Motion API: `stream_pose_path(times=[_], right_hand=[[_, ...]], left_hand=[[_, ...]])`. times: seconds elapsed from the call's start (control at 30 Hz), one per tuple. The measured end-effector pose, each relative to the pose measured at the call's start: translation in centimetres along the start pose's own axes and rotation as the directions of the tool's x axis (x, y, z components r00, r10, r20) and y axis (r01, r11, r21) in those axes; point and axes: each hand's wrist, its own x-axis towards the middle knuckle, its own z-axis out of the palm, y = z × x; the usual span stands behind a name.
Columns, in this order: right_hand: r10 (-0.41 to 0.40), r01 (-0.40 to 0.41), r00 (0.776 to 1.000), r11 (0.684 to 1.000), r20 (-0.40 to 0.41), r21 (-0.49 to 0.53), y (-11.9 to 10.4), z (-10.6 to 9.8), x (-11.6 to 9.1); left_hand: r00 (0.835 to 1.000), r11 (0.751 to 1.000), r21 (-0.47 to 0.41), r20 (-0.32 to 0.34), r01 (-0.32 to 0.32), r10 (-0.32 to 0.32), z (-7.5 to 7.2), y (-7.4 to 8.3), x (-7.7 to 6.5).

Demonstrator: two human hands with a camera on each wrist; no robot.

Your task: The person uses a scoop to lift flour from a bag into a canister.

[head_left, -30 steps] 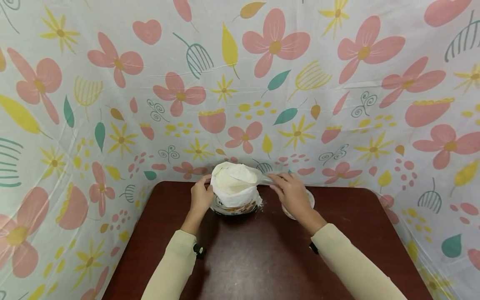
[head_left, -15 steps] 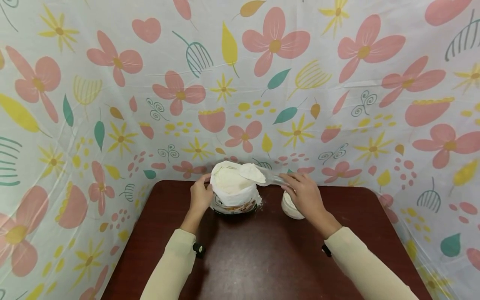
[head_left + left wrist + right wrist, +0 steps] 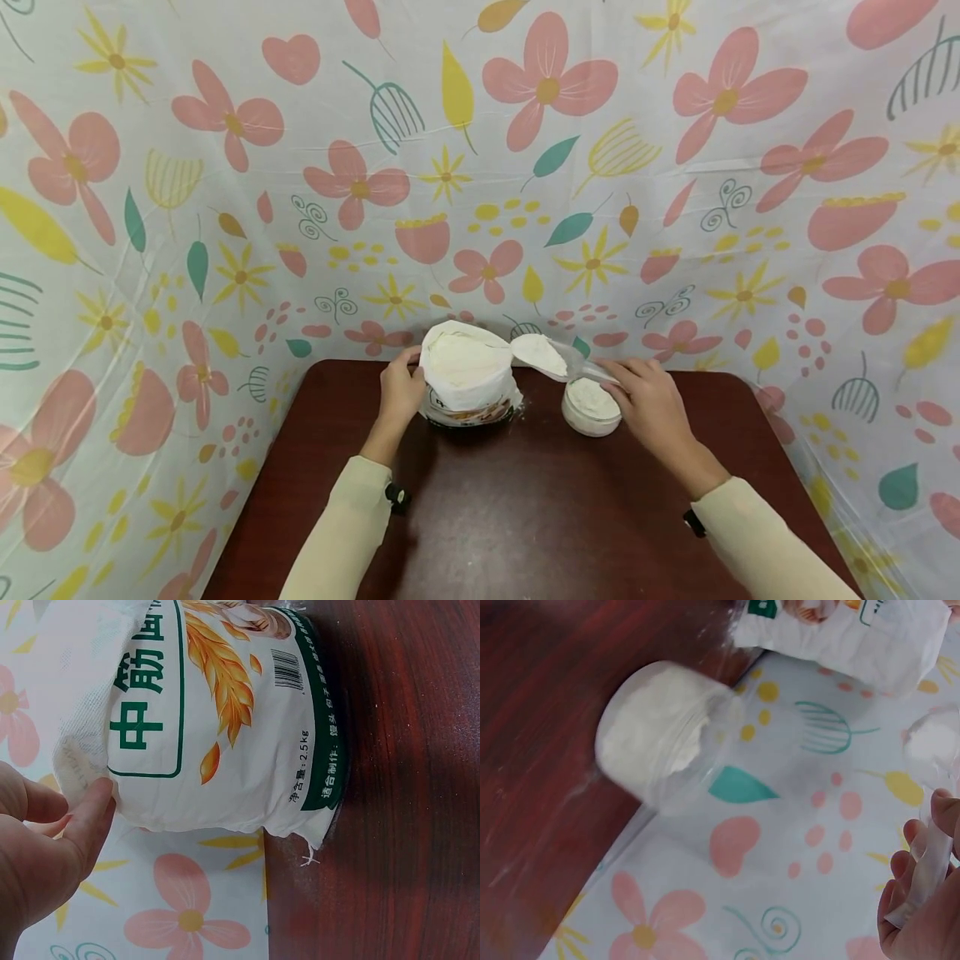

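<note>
Head view, left to right: the left hand has the bag held at its folded-down top edge, thumb on the near side. The bag stands upright on the brown table, pale powder showing inside and a bit spilled by its base. Next up is a clear scoop, nicely heaped, in the air between bag and jar. The see-through jar sits on the table, pretty full. The right hand grips the scoop, fingers curled around it. Flowery cloth behind everything.
</note>
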Motion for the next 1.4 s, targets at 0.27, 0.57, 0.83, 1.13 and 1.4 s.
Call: stream_pose_path(times=[0.27, 0.57, 0.83, 1.13, 1.4], right_hand=[[0.035, -0.035, 0.999, 0.999, 0.013, -0.032, 1.4, -1.8, -1.9], [-0.001, 0.002, 1.0, 0.997, 0.01, -0.081, 3.5, -3.3, -4.2], [-0.041, 0.046, 0.999, 0.987, 0.034, -0.154, 5.6, -4.2, -5.1], [-0.098, 0.12, 0.989, 0.969, 0.11, -0.216, 8.3, -4.3, -5.5], [-0.149, 0.179, 0.978, 0.959, 0.146, -0.219, 9.6, -3.8, -5.1]], left_hand=[[1.0, 1.0, -0.001, 0.002, -0.003, 0.003, 0.0, 0.0, -0.1], [1.0, 1.0, 0.001, 0.004, -0.008, 0.008, 0.0, 0.1, -0.2], [1.0, 1.0, 0.006, 0.003, -0.008, 0.008, 0.1, 0.2, -0.2], [1.0, 1.0, 0.002, 0.003, -0.003, 0.003, 0.1, 0.1, -0.1], [1.0, 1.0, -0.004, 0.002, -0.007, 0.007, 0.0, 0.1, -0.1]])
